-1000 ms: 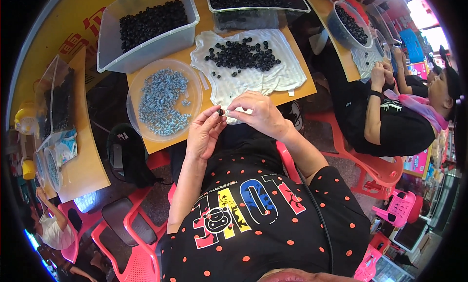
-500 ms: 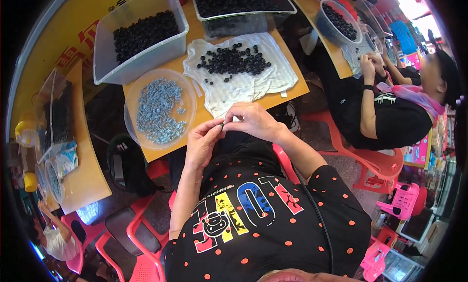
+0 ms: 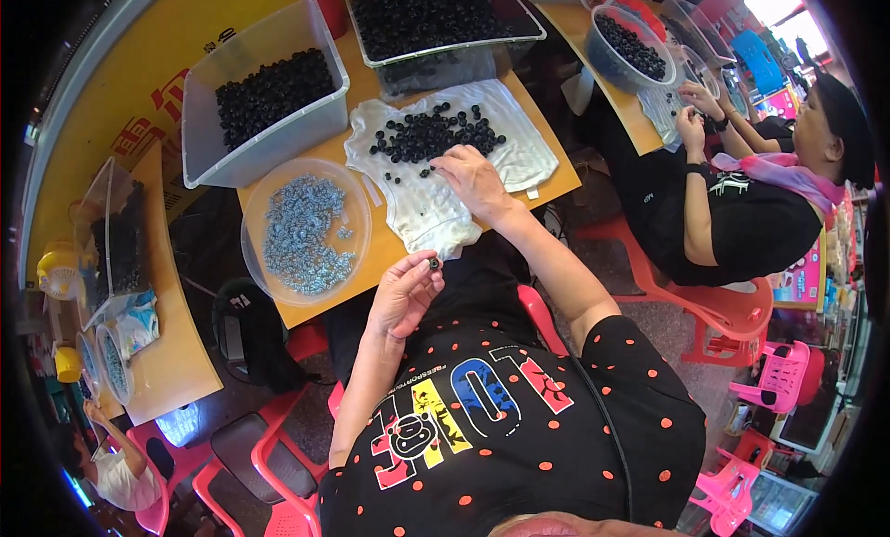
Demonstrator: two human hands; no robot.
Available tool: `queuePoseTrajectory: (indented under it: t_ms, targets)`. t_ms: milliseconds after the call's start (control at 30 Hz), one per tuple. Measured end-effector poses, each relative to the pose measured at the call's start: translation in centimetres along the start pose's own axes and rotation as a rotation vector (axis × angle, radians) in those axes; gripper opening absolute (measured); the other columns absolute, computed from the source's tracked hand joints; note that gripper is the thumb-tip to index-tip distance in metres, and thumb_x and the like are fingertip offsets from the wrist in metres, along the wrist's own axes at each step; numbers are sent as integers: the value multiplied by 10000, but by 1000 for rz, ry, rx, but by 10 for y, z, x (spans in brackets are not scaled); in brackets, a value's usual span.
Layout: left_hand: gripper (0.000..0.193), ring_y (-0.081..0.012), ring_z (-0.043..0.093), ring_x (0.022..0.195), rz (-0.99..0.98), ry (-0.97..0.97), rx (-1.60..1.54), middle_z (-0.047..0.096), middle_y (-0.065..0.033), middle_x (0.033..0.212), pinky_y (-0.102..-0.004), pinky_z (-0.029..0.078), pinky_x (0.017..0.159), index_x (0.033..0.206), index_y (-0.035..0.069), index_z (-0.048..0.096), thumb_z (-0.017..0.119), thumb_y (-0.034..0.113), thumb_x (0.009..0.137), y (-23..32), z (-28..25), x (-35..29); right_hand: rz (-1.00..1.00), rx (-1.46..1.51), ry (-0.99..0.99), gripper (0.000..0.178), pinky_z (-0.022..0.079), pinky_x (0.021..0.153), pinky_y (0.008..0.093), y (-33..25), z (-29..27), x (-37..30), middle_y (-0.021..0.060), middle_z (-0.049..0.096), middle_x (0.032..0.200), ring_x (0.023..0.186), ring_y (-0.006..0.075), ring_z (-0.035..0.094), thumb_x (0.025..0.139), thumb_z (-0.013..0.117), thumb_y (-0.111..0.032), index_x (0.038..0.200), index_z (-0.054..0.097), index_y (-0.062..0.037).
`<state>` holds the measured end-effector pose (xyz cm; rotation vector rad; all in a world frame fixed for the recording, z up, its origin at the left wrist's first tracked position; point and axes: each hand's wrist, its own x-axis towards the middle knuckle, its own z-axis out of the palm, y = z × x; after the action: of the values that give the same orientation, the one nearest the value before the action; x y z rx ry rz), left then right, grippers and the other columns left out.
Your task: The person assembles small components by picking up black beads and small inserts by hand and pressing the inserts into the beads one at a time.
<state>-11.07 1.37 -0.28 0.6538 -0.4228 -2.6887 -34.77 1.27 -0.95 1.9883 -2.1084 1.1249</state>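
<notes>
My left hand [image 3: 405, 294] is closed, pinching a small round black part [image 3: 435, 263] between thumb and fingertips, just off the table's front edge. A hole or paler centre shows in the part. My right hand [image 3: 475, 182] rests over the white cloth [image 3: 408, 208] with its fingers stretched toward the near edge of a loose pile of black parts [image 3: 436, 134]. Nothing shows between those fingers, though the undersides of the fingertips are hidden. To the left, a round clear tray [image 3: 360, 245] holds many small bluish metal pieces [image 3: 301, 226], which look like springs.
Two clear bins, one at the back left [image 3: 264, 147] and one at the back [image 3: 454, 50], hold more black parts. A red container [image 3: 324, 4] stands between them. At the right, a co-worker [image 3: 756, 203] handles similar parts. Pink chairs [image 3: 269, 463] stand around.
My hands, earlier together at the table's front edge, have parted. The right has moved forward to the pile on the cloth; the left stays near the edge, lower, with a black part.
</notes>
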Motion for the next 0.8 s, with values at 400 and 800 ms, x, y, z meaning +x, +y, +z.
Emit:
queuePoseTrajectory:
  t_ms: [400, 800]
  targets:
    - [192, -148, 608, 798, 127, 51, -37, 640, -101, 947, -272, 534, 747, 1073, -6, 610, 597, 64, 894, 17, -5, -4, 456, 471, -109, 161, 478, 699, 259, -29, -17, -1, 67, 613, 859, 761, 128, 579, 806, 642, -45, 959, 674, -6]
    - [139, -140, 619, 797, 282, 55, 3, 645, -68, 917, -258, 534, 737, 1016, 10, 622, 606, 28, 879, 34, 23, 10, 467, 861, -93, 188, 457, 651, 204, -89, -44, -25, 14, 646, 848, 722, 53, 561, 784, 707, -28, 970, 684, -16]
